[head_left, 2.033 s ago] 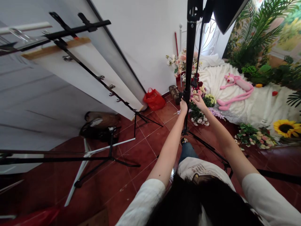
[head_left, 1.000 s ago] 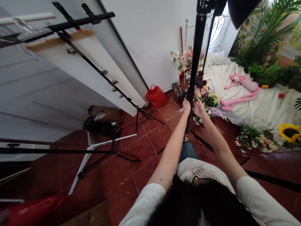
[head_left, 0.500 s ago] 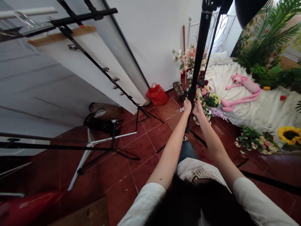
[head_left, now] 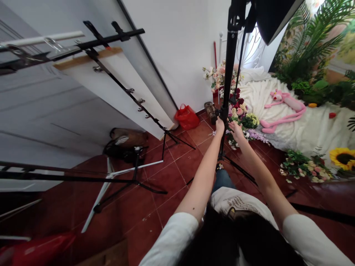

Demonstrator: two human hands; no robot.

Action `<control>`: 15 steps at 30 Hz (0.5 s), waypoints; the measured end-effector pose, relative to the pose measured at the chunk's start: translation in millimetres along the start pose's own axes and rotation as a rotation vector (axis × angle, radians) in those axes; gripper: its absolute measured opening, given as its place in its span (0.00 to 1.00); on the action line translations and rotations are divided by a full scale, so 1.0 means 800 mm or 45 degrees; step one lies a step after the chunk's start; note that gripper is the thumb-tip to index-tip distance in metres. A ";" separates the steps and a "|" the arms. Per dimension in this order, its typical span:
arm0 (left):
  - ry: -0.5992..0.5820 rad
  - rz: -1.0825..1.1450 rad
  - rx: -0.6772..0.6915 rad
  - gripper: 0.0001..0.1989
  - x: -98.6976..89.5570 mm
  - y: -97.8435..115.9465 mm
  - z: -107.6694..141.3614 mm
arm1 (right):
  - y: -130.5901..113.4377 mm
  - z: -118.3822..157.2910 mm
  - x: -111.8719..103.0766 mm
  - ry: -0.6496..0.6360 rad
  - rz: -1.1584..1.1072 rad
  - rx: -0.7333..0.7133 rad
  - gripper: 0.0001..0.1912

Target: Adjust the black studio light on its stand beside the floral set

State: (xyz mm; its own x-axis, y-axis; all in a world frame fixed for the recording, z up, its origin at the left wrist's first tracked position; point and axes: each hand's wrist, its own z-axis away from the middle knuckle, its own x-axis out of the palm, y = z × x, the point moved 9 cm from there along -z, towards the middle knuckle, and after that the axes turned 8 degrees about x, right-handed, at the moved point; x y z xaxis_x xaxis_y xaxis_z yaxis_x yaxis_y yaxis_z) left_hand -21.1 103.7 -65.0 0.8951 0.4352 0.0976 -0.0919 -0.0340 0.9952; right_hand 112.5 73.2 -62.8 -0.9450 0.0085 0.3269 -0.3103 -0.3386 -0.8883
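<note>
A black light stand rises in front of me, with a dark lamp hood at its upper right. My left hand is closed round the stand's pole at a joint with a knob. Just right of the pole is my right hand, its fingers stretched out and apart, holding nothing. The stand's legs spread over the floor by my jeans. Behind the pole and my right hand, pink, white and dark red flowers are partly covered.
On the left, a second stand with clips leans by a white board. A red bag sits at the wall. Tripod legs cross the tiles. To the right, a pink plush toy lies on white fabric.
My right hand has let go of the pole and moved slightly right, its fingers opening. My left hand stays on the pole. The view has shifted a little, and the lamp hood sits lower in it.
</note>
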 end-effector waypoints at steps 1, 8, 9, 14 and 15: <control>-0.014 0.007 0.004 0.21 0.002 0.002 0.001 | 0.003 0.016 -0.011 -0.010 0.002 0.009 0.15; 0.157 -0.206 0.210 0.18 -0.019 0.027 0.023 | 0.062 0.159 -0.135 -0.112 0.031 0.145 0.13; 0.240 -0.266 0.264 0.15 -0.027 0.029 0.035 | 0.069 0.179 -0.166 -0.045 0.041 0.151 0.13; 0.569 -0.525 0.015 0.09 -0.049 -0.040 0.124 | 0.086 0.271 -0.320 0.384 -0.110 0.106 0.14; 0.544 -0.541 -0.078 0.11 -0.042 -0.062 0.142 | 0.088 0.290 -0.345 0.460 -0.167 0.080 0.14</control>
State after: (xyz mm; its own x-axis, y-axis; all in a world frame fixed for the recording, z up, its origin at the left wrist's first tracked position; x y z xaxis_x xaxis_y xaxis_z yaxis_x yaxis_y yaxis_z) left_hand 3.2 -11.4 -117.0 0.6054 0.7226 -0.3336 0.1988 0.2685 0.9425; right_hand 375.4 -171.0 -140.6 -0.8766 0.3826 0.2920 -0.4349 -0.3696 -0.8212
